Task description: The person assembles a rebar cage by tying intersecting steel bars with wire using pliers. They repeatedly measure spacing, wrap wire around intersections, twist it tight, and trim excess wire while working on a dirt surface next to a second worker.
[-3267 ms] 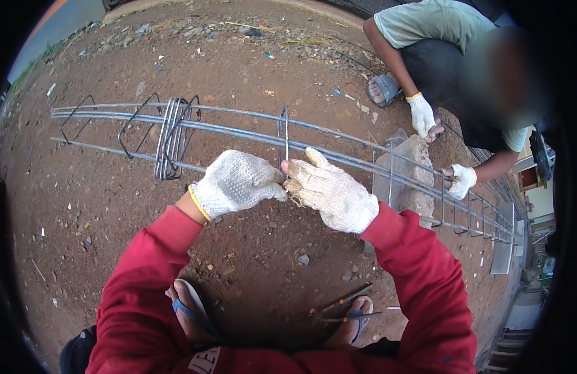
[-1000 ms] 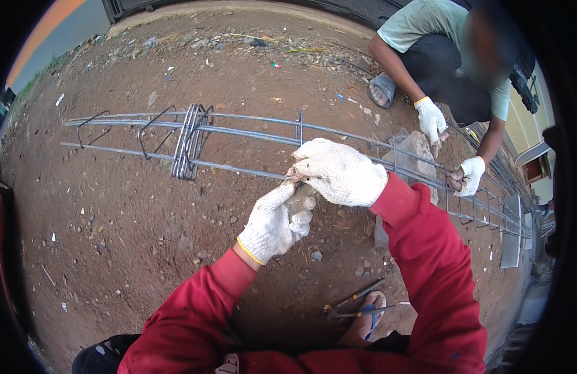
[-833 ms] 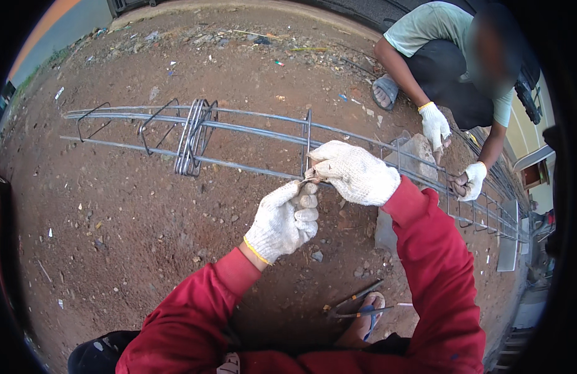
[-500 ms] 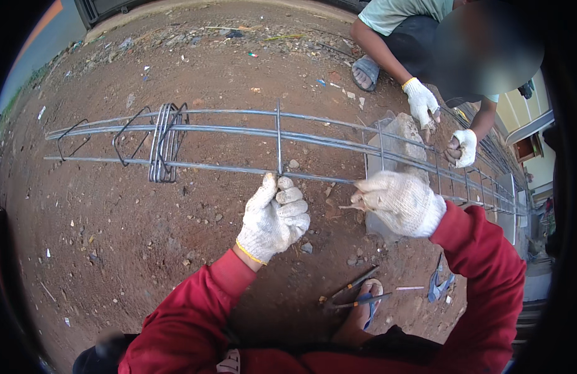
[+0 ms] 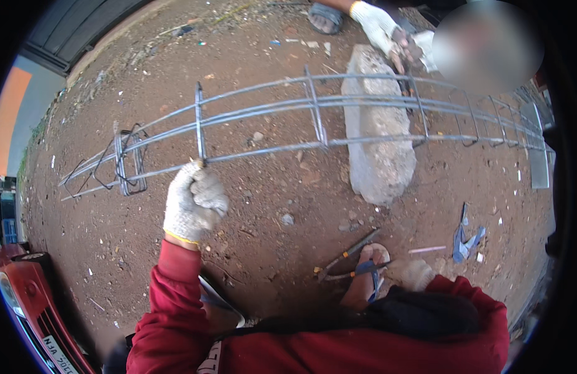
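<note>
A long steel rebar cage (image 5: 263, 149) runs left to right across the view. It has several long bars with square stirrups around them. My left hand (image 5: 196, 202), in a white knitted glove, is closed at the lower corner of an upright stirrup (image 5: 200, 121), where it meets the near bar. Low down, close to my foot, is my gloved right hand (image 5: 413, 274). It is blurred and its fingers cannot be made out. Beside it lies a long-handled pincer-like tool (image 5: 344, 254) with orange bands. Whether the hand touches the tool is unclear.
Bunched stirrups (image 5: 131, 161) hang near the cage's left end. A pale stone block (image 5: 382, 168) with plastic sheeting lies under the bars. Across the cage, a co-worker's gloved hand (image 5: 375, 28) works at the far bar. A blue strap-like scrap (image 5: 466, 240) and a red car (image 5: 42, 305) are nearby.
My right hand has left the near bar and dropped toward the tool by my foot. My left hand stays at the stirrup's corner. The view has shifted, and the co-worker's hands are closer together.
</note>
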A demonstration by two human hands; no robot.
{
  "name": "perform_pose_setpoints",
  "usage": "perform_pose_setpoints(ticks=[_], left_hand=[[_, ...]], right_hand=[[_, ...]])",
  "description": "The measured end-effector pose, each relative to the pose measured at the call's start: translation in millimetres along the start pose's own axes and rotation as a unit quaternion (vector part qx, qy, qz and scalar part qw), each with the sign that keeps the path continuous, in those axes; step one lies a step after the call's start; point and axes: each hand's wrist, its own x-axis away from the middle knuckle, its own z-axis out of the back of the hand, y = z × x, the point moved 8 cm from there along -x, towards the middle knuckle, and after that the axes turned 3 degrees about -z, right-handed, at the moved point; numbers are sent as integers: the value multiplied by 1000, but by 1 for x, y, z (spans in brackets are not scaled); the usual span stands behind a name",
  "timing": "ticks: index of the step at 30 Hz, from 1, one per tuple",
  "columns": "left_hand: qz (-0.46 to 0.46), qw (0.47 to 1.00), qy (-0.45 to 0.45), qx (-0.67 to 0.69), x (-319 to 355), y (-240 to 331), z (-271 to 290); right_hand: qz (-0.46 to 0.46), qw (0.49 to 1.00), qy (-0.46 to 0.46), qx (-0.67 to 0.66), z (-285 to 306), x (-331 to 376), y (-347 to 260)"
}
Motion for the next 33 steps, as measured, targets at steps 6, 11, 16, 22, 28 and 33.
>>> perform_pose_setpoints(ticks=[6, 11, 16, 22, 28, 33], left_hand=[[-40, 976, 123, -173, 3, 18, -5], [-147, 934, 228, -233, 22, 16, -9], [-239, 929, 253, -127, 38, -7, 14], [-231, 953, 191, -51, 33, 10, 58], [-97, 982, -68, -144, -16, 2, 45], [70, 972, -220, -37, -21, -44, 35]], right_hand=[[97, 962, 254, 13, 21, -15, 12], [16, 972, 226, 56, -5, -43, 18], [-148, 975, 118, -117, -38, -65, 31], [-350, 927, -120, -66, 26, -64, 16], [-34, 990, -81, 111, 144, -68, -72], [-66, 967, -107, 223, 209, -62, -129]])
